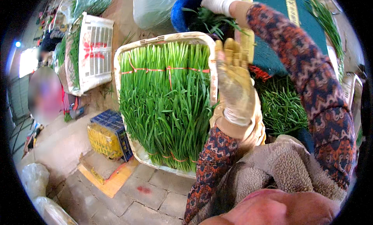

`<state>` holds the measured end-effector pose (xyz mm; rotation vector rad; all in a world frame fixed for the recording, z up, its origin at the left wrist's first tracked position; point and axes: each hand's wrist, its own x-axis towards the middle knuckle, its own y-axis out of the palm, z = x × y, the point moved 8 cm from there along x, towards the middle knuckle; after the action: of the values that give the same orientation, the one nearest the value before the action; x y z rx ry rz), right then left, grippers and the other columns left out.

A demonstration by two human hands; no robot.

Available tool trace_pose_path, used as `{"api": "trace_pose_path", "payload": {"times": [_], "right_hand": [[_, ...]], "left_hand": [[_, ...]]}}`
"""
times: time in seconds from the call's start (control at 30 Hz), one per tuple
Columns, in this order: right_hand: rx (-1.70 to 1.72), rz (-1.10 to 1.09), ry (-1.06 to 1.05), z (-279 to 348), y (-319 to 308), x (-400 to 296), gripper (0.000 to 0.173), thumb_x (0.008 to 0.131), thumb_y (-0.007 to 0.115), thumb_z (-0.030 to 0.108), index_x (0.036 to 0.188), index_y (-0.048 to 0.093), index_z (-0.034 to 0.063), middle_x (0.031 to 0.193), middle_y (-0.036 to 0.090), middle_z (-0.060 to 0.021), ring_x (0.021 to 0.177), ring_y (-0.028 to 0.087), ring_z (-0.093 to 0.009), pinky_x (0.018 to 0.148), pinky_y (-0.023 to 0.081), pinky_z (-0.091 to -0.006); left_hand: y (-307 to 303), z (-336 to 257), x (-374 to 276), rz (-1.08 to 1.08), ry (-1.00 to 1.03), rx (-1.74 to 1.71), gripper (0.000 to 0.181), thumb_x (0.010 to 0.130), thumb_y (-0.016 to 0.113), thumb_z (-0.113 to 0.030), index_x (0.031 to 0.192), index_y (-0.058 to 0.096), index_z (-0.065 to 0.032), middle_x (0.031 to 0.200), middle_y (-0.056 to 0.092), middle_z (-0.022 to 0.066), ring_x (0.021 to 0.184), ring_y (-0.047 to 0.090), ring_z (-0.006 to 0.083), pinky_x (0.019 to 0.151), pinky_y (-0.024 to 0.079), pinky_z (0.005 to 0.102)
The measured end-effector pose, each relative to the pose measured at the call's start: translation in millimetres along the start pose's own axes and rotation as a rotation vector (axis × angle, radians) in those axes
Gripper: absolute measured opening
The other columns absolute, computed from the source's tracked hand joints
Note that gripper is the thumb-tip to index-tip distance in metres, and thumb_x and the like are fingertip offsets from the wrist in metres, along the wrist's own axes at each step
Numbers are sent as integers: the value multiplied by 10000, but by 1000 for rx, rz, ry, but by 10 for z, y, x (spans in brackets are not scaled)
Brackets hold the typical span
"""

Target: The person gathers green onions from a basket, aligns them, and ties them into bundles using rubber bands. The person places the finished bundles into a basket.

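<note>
My left hand (pixel 234 79), in a soiled yellow-coated glove, is raised with its fingers extended at the right rim of a white plastic crate (pixel 214 88). Nothing shows in its palm. That crate holds upright-packed bundles of long green leafy stalks (pixel 166 108), tied with red bands near both ends. My right hand (pixel 217 3), in a white glove, reaches over a blue bucket (pixel 177 14) at the top. Loose green leaves (pixel 215 21) hang just below it; its fingers are partly hidden, so whether it grips them is unclear.
Cut greens (pixel 281 105) lie in a heap beside my lap, below a teal surface (pixel 268 50). Another white crate (pixel 96 53) of greens stands upper left, near a clear plastic bag (pixel 154 9). A blue and yellow crate (pixel 107 134) sits on the paving. A person (pixel 45 95) is at far left.
</note>
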<state>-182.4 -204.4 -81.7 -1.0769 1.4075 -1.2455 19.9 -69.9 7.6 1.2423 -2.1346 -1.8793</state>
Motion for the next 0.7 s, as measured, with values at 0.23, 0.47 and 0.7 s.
{"api": "trace_pose_path", "payload": {"times": [0.23, 0.47, 0.7], "right_hand": [[206, -208, 393, -344, -2526, -2336, 488, 633, 526, 114, 1121, 525, 122, 928, 589, -159, 815, 578, -312, 701, 467, -345], [1300, -917, 657, -24, -2238, -5392, 670, 635, 704, 68, 1240, 415, 59, 1181, 495, -57, 1055, 444, -125, 922, 350, -285], [373, -1078, 928, 797, -2620, -8155, 643, 687, 702, 133, 1241, 395, 23, 1186, 489, -89, 1062, 454, -121, 914, 366, -280]], "left_hand": [[234, -52, 116, 23, 178, 118, 539, 837, 471, -431, 1225, 353, -75, 1213, 394, 94, 1117, 371, 197, 988, 237, 348], [702, 1011, 46, 376, -52, 453, 423, 830, 459, -475, 942, 499, -69, 843, 532, 38, 735, 493, 158, 668, 410, 280], [527, 1532, 236, 663, 125, 880, 517, 853, 452, -408, 1152, 393, 9, 1148, 456, 125, 1069, 432, 228, 932, 317, 374]]}}
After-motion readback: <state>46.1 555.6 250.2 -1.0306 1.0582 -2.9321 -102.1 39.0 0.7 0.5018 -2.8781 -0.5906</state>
